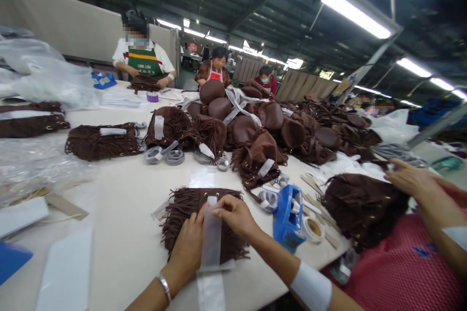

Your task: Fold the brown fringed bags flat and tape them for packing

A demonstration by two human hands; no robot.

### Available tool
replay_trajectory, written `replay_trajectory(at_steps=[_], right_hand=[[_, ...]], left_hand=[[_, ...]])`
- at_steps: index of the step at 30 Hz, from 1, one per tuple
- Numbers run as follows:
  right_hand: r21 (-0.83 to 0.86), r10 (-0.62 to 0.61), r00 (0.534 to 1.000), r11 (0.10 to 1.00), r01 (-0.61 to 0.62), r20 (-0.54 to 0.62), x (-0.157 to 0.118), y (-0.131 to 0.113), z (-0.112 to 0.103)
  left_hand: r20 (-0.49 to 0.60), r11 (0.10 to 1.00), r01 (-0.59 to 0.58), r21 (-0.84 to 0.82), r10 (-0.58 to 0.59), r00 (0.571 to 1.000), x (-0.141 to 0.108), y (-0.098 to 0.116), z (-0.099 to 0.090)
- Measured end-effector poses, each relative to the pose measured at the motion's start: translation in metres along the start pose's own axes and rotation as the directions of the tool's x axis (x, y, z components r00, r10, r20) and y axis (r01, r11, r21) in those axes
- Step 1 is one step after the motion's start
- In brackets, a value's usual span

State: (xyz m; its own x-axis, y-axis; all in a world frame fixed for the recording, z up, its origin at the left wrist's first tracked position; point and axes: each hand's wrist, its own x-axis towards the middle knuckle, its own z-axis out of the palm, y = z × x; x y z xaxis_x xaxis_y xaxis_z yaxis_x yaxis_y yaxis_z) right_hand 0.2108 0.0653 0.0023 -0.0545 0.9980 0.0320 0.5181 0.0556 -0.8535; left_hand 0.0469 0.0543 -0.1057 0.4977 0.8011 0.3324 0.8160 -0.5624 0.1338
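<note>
In front of me a dark brown fringed suede bag [233,251] lies flat on the table, two gold eyelets near its top edge. A translucent plastic strip [211,238] runs down over its middle, with a small white piece [212,200] at the strip's upper end. My left hand [189,238], below a silver bracelet, has its fingers closed on the strip's left edge near the top. From the right, my right hand [235,215] pinches the strip's upper end between thumb and fingers. A second clear strip [211,291] extends toward me below the bag.
A blue tape dispenser [290,218] and a tape roll [313,229] stand to the right. Brown bags [270,116] are heaped behind. White sheets [67,267] lie left. Close on my right, a co-worker's hand [408,177] touches another fringed bag [365,204]. Several people work across the table.
</note>
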Motion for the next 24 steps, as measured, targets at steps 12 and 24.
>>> replay_trajectory(at_steps=[12, 24], right_hand=[[-0.110, 0.181, 0.982, 0.976, -0.187, -0.060, 0.034, 0.069, 0.031], [-0.246, 0.237, 0.972, 0.942, -0.230, -0.001, 0.049, 0.074, 0.030]], left_hand=[[0.077, 0.998, -0.024, 0.058, 0.020, 0.997, 0.008, -0.003, 0.001], [0.122, 0.965, -0.083, -0.247, 0.116, 0.986, -0.020, -0.019, -0.023]])
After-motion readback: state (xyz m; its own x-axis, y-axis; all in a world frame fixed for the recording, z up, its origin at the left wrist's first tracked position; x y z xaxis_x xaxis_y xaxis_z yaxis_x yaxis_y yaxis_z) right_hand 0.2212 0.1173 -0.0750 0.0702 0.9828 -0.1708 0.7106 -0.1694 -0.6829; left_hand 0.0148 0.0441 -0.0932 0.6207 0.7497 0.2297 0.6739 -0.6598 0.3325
